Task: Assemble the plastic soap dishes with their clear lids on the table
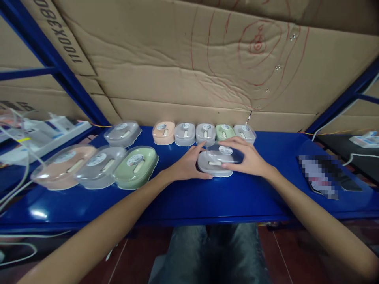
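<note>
A grey oval plastic box (216, 171) with a clear lid (226, 150) sits on the blue table before me. The lid bears a round sticker, and a small whitish piece shows at the middle of the box. My left hand (191, 165) grips the box's left side, thumb at the front and fingers behind. From the right, my right hand (247, 155) has its fingers over the lid and its thumb near the front. The lid looks shifted to the right over the box; whether it is fully seated I cannot tell.
Along the cardboard back wall (177, 94) stand several lidded boxes (185, 134), orange, grey and green. More lidded boxes (136, 167) sit at the left, beside white power strips and cables (56, 136). A pixelated flat item (321, 175) lies at the right on the blue table (183, 201).
</note>
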Demonstrator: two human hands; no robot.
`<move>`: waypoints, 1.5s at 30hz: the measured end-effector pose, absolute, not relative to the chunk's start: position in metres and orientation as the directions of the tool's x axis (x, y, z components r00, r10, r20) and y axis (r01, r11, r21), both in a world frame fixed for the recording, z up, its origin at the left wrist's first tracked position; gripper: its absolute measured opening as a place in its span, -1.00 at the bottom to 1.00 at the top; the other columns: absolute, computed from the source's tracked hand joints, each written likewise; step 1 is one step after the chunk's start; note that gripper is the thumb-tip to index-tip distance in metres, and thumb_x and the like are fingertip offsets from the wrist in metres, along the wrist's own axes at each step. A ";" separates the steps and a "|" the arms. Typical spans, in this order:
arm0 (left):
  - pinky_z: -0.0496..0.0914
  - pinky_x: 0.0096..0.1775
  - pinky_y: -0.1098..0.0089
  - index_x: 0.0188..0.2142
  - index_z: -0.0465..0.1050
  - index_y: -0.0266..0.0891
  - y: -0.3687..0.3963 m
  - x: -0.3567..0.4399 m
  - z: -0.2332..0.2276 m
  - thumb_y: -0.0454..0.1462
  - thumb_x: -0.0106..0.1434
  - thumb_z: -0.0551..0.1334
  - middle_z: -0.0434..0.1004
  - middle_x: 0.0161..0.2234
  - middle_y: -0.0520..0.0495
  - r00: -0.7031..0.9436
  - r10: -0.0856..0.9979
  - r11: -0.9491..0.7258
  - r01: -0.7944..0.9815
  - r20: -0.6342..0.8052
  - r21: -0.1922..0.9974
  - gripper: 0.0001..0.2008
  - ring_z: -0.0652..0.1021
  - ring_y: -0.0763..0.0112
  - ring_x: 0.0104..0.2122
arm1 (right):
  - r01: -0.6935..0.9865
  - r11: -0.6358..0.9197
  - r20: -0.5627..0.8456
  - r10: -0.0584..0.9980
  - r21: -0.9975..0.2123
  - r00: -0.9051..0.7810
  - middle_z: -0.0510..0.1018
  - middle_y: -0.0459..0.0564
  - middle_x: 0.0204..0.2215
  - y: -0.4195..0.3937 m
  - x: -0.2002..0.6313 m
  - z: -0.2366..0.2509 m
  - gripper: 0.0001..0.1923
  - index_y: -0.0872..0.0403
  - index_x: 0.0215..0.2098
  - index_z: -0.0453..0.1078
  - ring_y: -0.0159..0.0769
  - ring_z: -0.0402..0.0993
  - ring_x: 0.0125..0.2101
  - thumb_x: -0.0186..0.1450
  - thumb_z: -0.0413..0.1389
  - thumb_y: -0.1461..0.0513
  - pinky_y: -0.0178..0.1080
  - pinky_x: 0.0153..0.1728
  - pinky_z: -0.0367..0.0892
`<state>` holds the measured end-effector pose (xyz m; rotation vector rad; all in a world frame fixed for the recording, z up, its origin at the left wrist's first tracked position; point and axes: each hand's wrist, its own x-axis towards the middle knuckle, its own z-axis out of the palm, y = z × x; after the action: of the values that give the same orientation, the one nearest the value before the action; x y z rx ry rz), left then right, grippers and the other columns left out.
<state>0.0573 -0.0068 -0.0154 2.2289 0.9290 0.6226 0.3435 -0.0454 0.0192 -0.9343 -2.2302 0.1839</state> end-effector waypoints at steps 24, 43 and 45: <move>0.27 0.40 -0.19 0.51 0.10 -0.11 -0.009 0.057 -0.015 0.12 0.12 0.56 0.28 0.44 -0.33 0.676 0.712 -0.608 0.454 0.193 0.651 0.13 0.34 -0.28 0.41 | 0.552 0.722 0.534 0.686 -0.417 -0.495 0.51 0.14 0.22 -0.044 0.316 -0.020 -0.20 -0.22 0.43 0.42 0.20 0.54 0.21 0.28 0.44 -0.10 0.22 0.21 0.50; 0.25 0.42 -0.20 0.54 0.11 0.06 -0.016 0.059 -0.007 0.03 0.23 0.51 0.26 0.47 -0.19 0.720 0.655 -0.666 0.406 0.230 0.626 0.00 0.33 -0.22 0.43 | 0.271 0.348 0.286 0.927 -0.897 -0.242 0.63 -0.02 0.07 -0.025 0.322 -0.030 -0.62 -0.10 0.05 0.47 -0.05 0.53 0.18 0.51 0.13 -0.15 0.11 0.35 0.33; 0.25 0.42 -0.16 0.54 0.12 0.02 -0.016 0.059 -0.006 0.01 0.21 0.52 0.27 0.45 -0.20 0.722 0.651 -0.678 0.416 0.233 0.606 0.02 0.34 -0.20 0.42 | 0.203 0.274 0.234 0.951 -0.940 -0.201 0.66 -0.03 0.07 -0.024 0.321 -0.030 -0.59 -0.11 0.04 0.51 -0.04 0.54 0.21 0.49 0.13 -0.19 0.12 0.39 0.28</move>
<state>0.0589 -0.0160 -0.0060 2.3997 0.8101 0.5973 0.3215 -0.0238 -0.0302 -1.0848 -1.6204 1.0162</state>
